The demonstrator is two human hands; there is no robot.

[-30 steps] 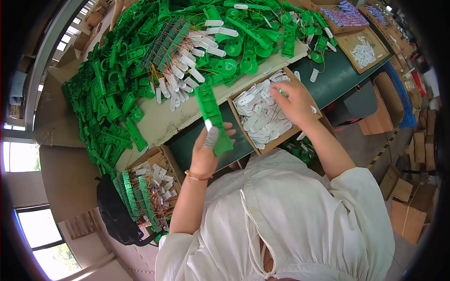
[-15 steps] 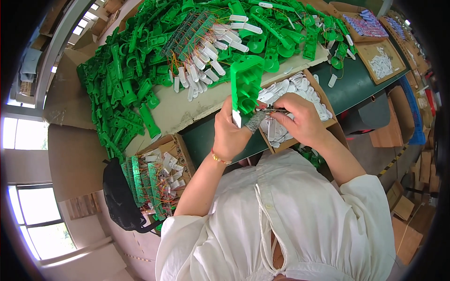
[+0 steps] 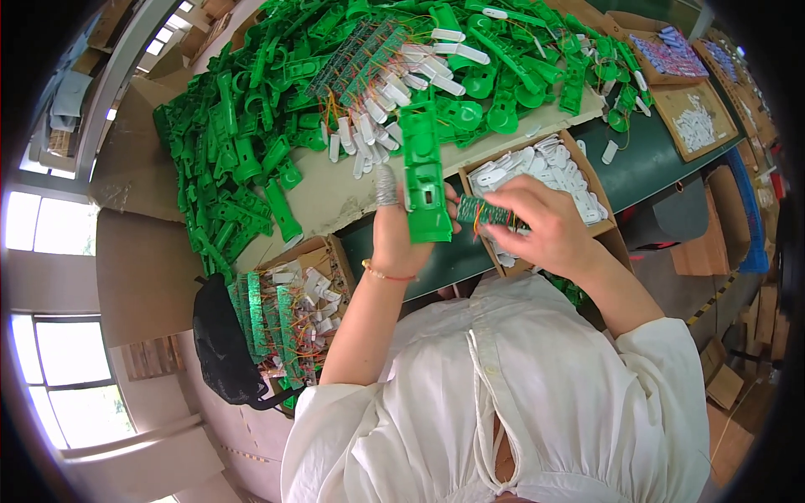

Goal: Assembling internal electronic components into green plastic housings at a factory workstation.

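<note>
My left hand (image 3: pixel 394 235) is closed round a long green plastic housing (image 3: pixel 422 155), held upright with its hollow, ribbed inside toward me. Grey tape wraps the left thumb, which stands to the left of the housing. Just right of the housing, my right hand (image 3: pixel 549 222) pinches a small green circuit board (image 3: pixel 475 210) with red and yellow wires between thumb and fingers. The board's left end lies close to the left fingertips; whether they touch it I cannot tell. Below and behind the right hand stands a cardboard box of white plastic pieces (image 3: pixel 537 159).
A large heap of green housings (image 3: pixel 243 151) covers the far side of the bench. On it lie circuit boards (image 3: pixel 356 59) wired to white parts. At left, another box holds boards (image 3: pixel 268 314) beside a black mesh bag (image 3: pixel 222 344). A tray of white pieces (image 3: pixel 696 121) sits at far right.
The green housing has turned in my left hand and its lower end has come down. The left thumb has swung to its left side. The circuit board, edge-on before, now shows its face.
</note>
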